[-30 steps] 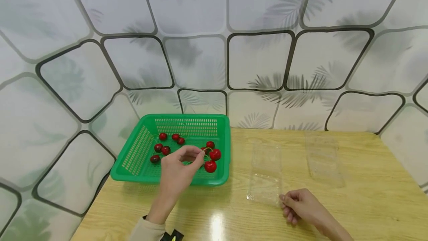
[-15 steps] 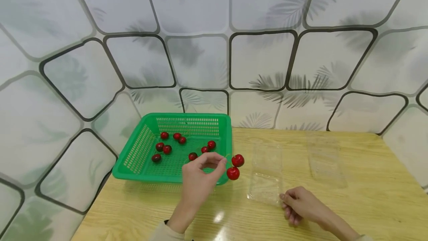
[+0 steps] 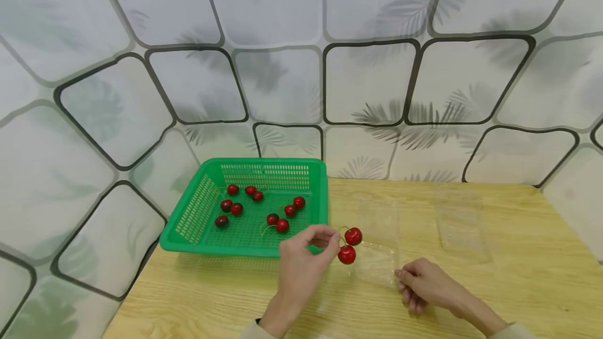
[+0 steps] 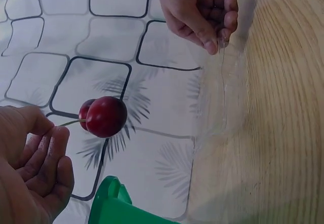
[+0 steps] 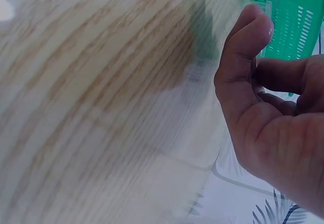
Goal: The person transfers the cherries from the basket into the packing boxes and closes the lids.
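Between thumb and fingertips, my left hand pinches the thin green stems of two red cherries. They hang just left of a clear plastic box, overlapping its left side in the head view. In the left wrist view one cherry half covers the other. My right hand pinches the near right corner of the box between thumb and index finger, the other fingers curled. Seen from the right wrist, the thumb and index of the right hand meet at the box's edge.
A green plastic basket with several more cherries stands on the left of the wooden table. A second clear plastic box lies at the right. Behind the table rises a patterned wall.
My left hand has carried the two cherries rightward, out from over the basket to the clear box's left side. The right hand has kept its hold on the box corner.
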The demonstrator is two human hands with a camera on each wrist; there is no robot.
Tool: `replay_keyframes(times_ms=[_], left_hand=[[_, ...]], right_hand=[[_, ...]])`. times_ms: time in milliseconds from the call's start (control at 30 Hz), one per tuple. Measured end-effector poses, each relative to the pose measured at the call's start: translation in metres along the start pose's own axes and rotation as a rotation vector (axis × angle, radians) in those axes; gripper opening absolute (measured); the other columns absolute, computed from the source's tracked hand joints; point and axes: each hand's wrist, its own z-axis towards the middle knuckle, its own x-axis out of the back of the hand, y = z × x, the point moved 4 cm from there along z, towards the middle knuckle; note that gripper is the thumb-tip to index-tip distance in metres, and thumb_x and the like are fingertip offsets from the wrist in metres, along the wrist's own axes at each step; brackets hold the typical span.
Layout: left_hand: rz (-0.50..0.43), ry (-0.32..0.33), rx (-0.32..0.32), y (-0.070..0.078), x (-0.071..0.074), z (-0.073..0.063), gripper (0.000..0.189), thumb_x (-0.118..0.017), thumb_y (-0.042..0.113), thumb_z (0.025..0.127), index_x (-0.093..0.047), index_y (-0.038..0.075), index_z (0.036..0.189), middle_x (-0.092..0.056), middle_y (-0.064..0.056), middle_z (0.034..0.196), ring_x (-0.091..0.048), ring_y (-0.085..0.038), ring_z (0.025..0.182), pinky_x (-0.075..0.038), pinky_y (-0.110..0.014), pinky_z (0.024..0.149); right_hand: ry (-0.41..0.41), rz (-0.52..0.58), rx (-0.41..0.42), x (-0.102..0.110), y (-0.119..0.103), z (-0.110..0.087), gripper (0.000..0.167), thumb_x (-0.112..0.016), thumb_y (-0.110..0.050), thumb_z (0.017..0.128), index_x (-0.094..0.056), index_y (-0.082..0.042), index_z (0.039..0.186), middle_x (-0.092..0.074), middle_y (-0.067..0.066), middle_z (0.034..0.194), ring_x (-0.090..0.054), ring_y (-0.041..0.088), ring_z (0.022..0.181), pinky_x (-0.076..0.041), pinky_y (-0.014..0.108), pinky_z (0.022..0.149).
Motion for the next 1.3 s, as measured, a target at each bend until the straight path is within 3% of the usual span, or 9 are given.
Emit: replay_keyframes(times_ms=[267,533,767,867,1300], left_hand=[[0.040,-0.038,0.000,0.001,-0.016,-0.003,0.007,-0.076,0.008,0.088,-0.077,0.015,0.088,-0.076,0.005,0.079,-0.067,-0.001,0.070,-0.059,-0.024,0.062],[0.159,-0.112,-0.095,-0.001,-0.031,-0.005,0.005,-0.075,0.006,0.090,-0.075,0.011,0.089,-0.076,0.002,0.081,-0.067,0.001,0.070,-0.058,-0.016,0.067],[0.411,-0.145,-0.239,0.004,-0.046,-0.010,0.006,-0.078,0.008,0.088,-0.075,0.014,0.087,-0.075,0.006,0.081,-0.066,0.003,0.071,-0.050,-0.006,0.066],[0.479,-0.154,-0.282,0.007,-0.052,-0.011,0.008,-0.078,0.009,0.086,-0.074,0.016,0.085,-0.073,0.008,0.078,-0.062,0.005,0.069,-0.047,-0.003,0.065],[0.376,-0.257,-0.157,0.001,-0.080,-0.015,0.009,-0.075,0.011,0.089,-0.074,0.016,0.083,-0.073,0.010,0.077,-0.061,0.010,0.070,-0.043,-0.001,0.063]], right_hand=[[0.015,-0.016,-0.013,0.001,-0.001,0.000,0.036,-0.048,-0.021,0.109,-0.063,0.002,0.085,-0.063,0.003,0.069,-0.062,0.011,0.057,-0.056,0.027,0.051],[0.019,-0.019,-0.019,-0.001,-0.001,0.000,0.035,-0.048,-0.020,0.109,-0.063,0.001,0.085,-0.063,0.003,0.069,-0.062,0.011,0.057,-0.055,0.026,0.051],[0.025,-0.025,-0.028,-0.002,0.000,0.000,0.035,-0.048,-0.021,0.109,-0.063,0.001,0.085,-0.063,0.003,0.068,-0.061,0.011,0.056,-0.055,0.026,0.051],[0.018,-0.022,-0.029,-0.001,0.000,0.000,0.035,-0.048,-0.021,0.108,-0.063,0.001,0.084,-0.063,0.003,0.068,-0.061,0.010,0.057,-0.055,0.026,0.051],[0.010,-0.012,-0.038,0.000,0.001,-0.001,0.035,-0.049,-0.022,0.108,-0.064,0.001,0.086,-0.064,0.003,0.069,-0.063,0.011,0.058,-0.055,0.025,0.052]])
